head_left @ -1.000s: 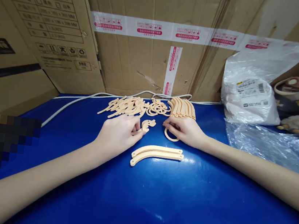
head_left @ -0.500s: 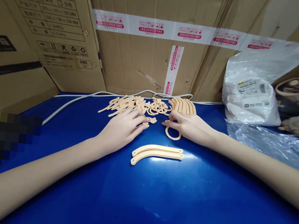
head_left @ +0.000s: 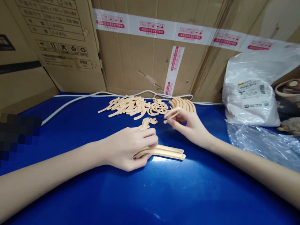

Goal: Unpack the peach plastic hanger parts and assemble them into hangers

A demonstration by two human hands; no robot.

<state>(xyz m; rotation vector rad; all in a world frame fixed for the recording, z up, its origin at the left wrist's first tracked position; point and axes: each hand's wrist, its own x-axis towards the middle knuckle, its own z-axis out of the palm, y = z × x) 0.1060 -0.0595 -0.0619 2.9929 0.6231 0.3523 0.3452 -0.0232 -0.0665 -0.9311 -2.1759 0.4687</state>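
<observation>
My left hand (head_left: pixel 133 147) is closed around the left ends of two pale, gently curved wooden strips (head_left: pixel 168 152), which lie side by side on the blue tabletop. Just behind its knuckles shows a small wavy wooden piece (head_left: pixel 147 122); whether the hand touches it I cannot tell. My right hand (head_left: pixel 185 124) pinches a thin wooden ring (head_left: pixel 172 114), tilted and seen nearly edge-on. Beyond that hand stands a row of curved wooden slats (head_left: pixel 182 104). A heap of thin wooden cut-outs (head_left: pixel 127 106) and several round, spoked pieces (head_left: pixel 159 108) lie farther back.
Cardboard boxes (head_left: pixel 145 60) wall off the back and left of the blue tabletop (head_left: pixel 155 198). A white cable (head_left: pixel 76 101) runs along the rear edge. At right are a white plastic parcel bag (head_left: pixel 252 92), clear plastic film (head_left: pixel 273 143) and a plush item (head_left: pixel 297 124).
My left hand has come nearer, from beside the heap onto the two curved strips. My right hand has lifted the ring, which lay flat, and tilted it up.
</observation>
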